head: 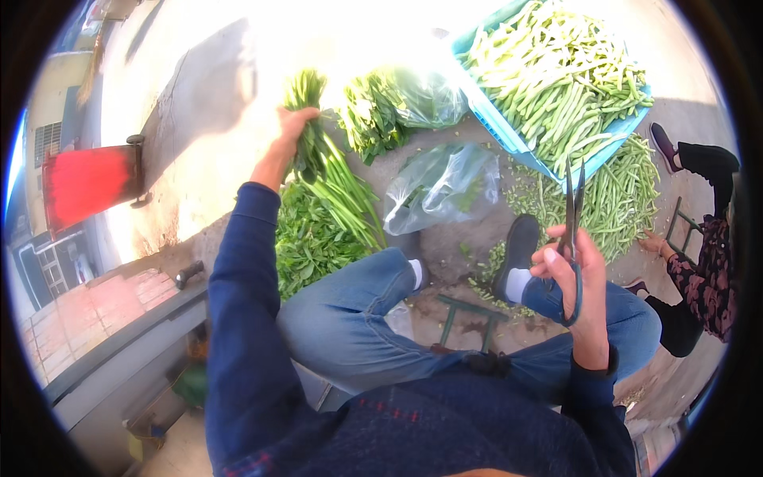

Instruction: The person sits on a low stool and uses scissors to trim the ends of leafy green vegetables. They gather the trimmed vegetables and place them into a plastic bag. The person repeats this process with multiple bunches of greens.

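My left hand grips a bundle of leafy green vegetables by its middle, at the upper left. Long pale green stems lie under it, over a heap of loose leafy greens. In my right hand is a pair of scissors, blades pointing away from me and slightly apart. The scissors' tips overlap the view of the near corner of a blue plastic crate full of green beans. Between my hands lies a clear plastic bag with greens inside.
More leafy bunches and another plastic bag lie farther off. A pile of green beans spreads on the ground beside the crate. At the right a co-worker's hand touches the pile's edge. A red wheeled container stands far left.
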Tool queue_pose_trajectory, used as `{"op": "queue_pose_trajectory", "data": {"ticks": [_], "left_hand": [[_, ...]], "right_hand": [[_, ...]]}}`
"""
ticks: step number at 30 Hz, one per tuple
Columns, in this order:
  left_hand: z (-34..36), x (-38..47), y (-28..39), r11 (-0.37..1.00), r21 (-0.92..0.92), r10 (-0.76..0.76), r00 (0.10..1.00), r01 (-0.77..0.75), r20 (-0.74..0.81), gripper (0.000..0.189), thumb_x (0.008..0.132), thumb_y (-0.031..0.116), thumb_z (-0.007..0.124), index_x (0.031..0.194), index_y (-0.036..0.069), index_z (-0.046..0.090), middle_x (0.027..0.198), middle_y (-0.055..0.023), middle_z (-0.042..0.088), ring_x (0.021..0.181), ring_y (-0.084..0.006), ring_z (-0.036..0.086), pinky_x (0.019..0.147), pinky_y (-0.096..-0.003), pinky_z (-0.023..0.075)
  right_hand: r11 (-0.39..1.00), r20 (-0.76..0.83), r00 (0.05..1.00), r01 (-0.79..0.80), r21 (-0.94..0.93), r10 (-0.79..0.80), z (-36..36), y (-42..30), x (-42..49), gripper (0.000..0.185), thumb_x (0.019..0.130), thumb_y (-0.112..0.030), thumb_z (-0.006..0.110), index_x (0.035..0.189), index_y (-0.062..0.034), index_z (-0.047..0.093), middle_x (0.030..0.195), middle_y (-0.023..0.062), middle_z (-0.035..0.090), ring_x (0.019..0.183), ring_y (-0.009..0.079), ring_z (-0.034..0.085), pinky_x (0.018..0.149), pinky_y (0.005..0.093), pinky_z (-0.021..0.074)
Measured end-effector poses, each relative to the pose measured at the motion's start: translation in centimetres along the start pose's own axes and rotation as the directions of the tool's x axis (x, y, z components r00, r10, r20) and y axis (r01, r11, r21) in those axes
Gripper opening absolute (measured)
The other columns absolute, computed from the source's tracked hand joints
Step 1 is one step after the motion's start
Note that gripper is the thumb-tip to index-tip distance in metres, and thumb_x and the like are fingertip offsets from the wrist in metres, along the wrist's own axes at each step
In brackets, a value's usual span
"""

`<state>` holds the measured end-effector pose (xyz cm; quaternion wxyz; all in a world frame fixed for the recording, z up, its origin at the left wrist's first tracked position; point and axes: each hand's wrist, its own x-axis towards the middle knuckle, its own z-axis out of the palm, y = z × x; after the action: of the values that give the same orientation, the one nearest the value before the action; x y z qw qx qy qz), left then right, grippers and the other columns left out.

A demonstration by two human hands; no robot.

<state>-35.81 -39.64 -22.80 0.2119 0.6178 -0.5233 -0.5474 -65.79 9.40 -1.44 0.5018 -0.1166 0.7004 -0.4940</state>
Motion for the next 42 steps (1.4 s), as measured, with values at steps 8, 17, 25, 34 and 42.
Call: {"op": "queue_pose_trajectory", "data": {"ticks": [8,17,25,34,42], "left_hand": [[14.8,8.4,-6.8,0.961,0.276,0.037,0.999,-0.024,-0.039,0.11,0.077,0.04,0.096,0.151,-0.019,0.04,0.142,-0.0351,0.059,0.118,-0.0391,0.069,0.099,-0.0475,0.0592],[16.3,4.2,-9.8,0.759,0.641,0.287,0.944,-0.119,-0.165,0.103,0.082,0.069,0.082,0.145,-0.009,0.058,0.142,-0.0357,0.063,0.131,-0.0465,0.062,0.115,-0.0524,0.0472],[2.6,3.7,-8.2,0.867,0.372,0.397,0.911,-0.332,-0.114,0.037,0.091,0.03,0.081,0.1,-0.005,0.077,0.088,-0.0133,0.077,0.08,-0.0181,0.071,0.08,-0.0353,0.0578],[7.5,-24.8,-0.5,0.429,0.424,0.607,0.603,-0.797,0.518,0.025,0.097,0.031,0.08,0.084,0.01,0.077,0.076,-0.009,0.071,0.065,-0.0291,0.069,0.06,-0.0408,0.0547],[14.0,-30.6,-5.6,0.269,0.388,0.577,0.47,-0.882,0.668,0.033,0.09,0.028,0.081,0.11,0.004,0.073,0.107,-0.0127,0.074,0.1,-0.0334,0.072,0.078,-0.0442,0.0601]], "right_hand": [[0.998,-0.089,0.995,-0.049,-0.027,0.046,-0.7,-0.2,0.7,0.034,0.105,-0.015,0.07,0.133,0.0013,0.058,0.1,0.0117,0.073,0.088,0.0168,0.073,0.084,0.0314,0.0571],[0.995,-0.166,0.982,-0.098,-0.02,0.093,-1.5,0.7,0.9,0.032,0.106,-0.014,0.068,0.131,0.0014,0.058,0.099,0.0122,0.072,0.088,0.0173,0.073,0.082,0.031,0.0576],[0.981,-0.218,0.974,0.017,-0.192,-0.06,1.6,10.3,6.5,0.044,0.098,-0.035,0.085,0.11,-0.0027,0.058,0.095,0.009,0.072,0.079,0.0174,0.072,0.072,0.0316,0.056],[0.879,-0.302,0.937,0.012,-0.477,-0.176,15.8,11.7,11.5,0.067,0.083,-0.05,0.092,0.118,-0.0047,0.057,0.097,0.0127,0.072,0.092,0.0372,0.073,0.084,0.0504,0.0546],[0.941,-0.499,0.803,0.224,-0.255,-0.326,12.2,15.9,14.0,0.029,0.088,-0.006,0.079,0.11,-0.0053,0.06,0.081,0.0037,0.068,0.073,0.0186,0.068,0.071,0.0384,0.0554]]}}
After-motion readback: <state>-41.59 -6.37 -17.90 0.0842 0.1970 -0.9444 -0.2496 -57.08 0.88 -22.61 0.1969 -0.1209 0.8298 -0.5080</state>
